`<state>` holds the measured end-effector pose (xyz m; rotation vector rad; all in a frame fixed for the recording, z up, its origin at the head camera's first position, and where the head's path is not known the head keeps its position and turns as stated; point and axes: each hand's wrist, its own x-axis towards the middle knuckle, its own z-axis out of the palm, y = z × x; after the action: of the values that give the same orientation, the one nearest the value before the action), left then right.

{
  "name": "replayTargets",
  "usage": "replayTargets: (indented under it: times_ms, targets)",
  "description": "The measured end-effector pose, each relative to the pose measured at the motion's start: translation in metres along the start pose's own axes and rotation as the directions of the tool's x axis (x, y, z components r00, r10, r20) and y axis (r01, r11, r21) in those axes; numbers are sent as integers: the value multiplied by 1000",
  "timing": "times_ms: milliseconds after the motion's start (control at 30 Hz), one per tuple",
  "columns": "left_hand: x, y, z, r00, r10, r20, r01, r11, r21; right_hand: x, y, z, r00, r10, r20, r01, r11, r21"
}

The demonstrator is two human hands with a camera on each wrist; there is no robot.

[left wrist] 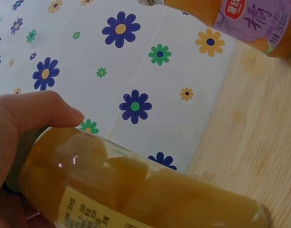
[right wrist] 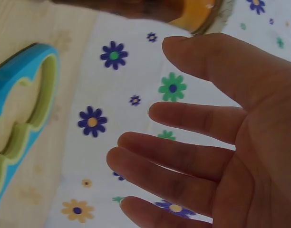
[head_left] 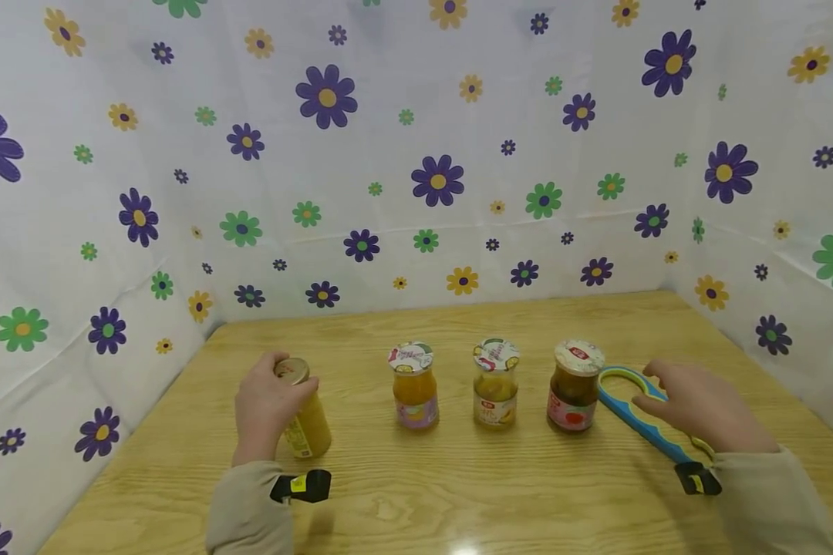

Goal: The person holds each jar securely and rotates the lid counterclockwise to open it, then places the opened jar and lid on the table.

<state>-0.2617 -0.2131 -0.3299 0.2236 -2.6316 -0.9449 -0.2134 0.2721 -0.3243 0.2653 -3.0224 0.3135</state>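
Observation:
My left hand (head_left: 267, 401) grips a tall glass jar (head_left: 311, 428) of yellow fruit around its top, near the gold lid (head_left: 292, 371). In the left wrist view, the thumb lies along the jar's shoulder and large fruit pieces (left wrist: 131, 175) show through the glass. The jar looks slightly tilted. Over on the right, my right hand (head_left: 701, 401) hovers above a blue and yellow-green jar opener (head_left: 642, 428). Its fingers are spread and fairly straight, apart from the opener (right wrist: 45, 85) in the right wrist view. The opener lies on the table, partly covered by the hand.
Three fruit jars stand in a row: an orange one (head_left: 416, 389) with a purple label, a pale yellow one (head_left: 496, 389), and a dark one (head_left: 572, 393) close beside the opener. The wooden table (head_left: 403, 501) meets flower-patterned white cloth (head_left: 389, 154) at its back and sides.

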Motion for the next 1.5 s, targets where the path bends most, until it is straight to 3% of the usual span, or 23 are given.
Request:
replayTargets:
  times_ms: [433,667,933,1200,1500]
  targets:
    - [-3,-3,-2,1000,26,1,-26,999,-32,10,25,24,987,72,146,-70,997,-20]
    - [-2,-3,-2,1000,25,7,-24,998,-54,9,32,40,968,136,213,-145,989,28]
    - [0,-4,-2,999,31,14,-29,997,-70,8,38,49,930,180,320,-202,979,34]
    - [1,-4,-2,997,70,25,-67,992,-104,7,40,51,936,175,305,-207,975,75]
    - [-1,-2,-6,998,45,48,-41,997,-72,9,41,51,973,60,221,-87,990,115]
